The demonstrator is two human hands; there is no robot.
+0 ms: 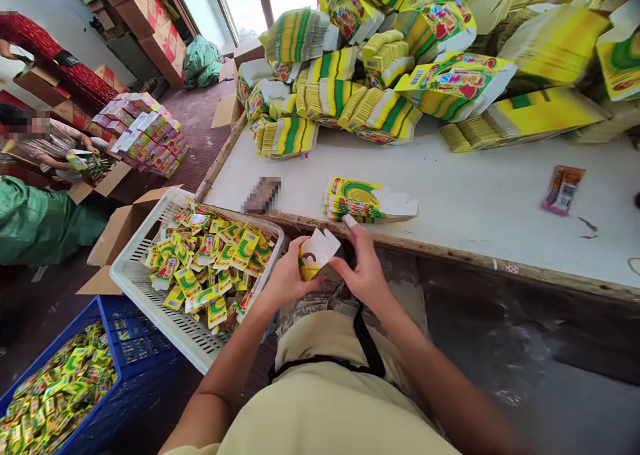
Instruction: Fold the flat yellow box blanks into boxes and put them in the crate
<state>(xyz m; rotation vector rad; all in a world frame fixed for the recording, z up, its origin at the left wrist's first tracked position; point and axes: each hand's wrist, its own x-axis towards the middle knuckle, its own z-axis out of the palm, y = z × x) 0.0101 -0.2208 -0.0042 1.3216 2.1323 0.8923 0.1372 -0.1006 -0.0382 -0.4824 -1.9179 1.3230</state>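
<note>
Just off the table's front edge, my left hand (291, 276) grips a small yellow carton (319, 252) with its white flaps standing up. My right hand (364, 261) is at the carton's right side, its thumb and fingers spread around the flaps, one fingertip near the table edge. Beyond the hands, a short stack of flat yellow-green cartons (357, 199) lies on the white table (465, 195). To the left, a white basket (200, 353) holds many small yellow packs (215, 261).
Bundles of flat cartons (300, 35) are heaped along the table's back. A pink wrapper (563, 189) lies at right. A blue crate (135, 328) of packs stands lower left. Two people, open cardboard boxes, green sacks (203, 61) and stacked pink boxes (150, 141) are at upper left.
</note>
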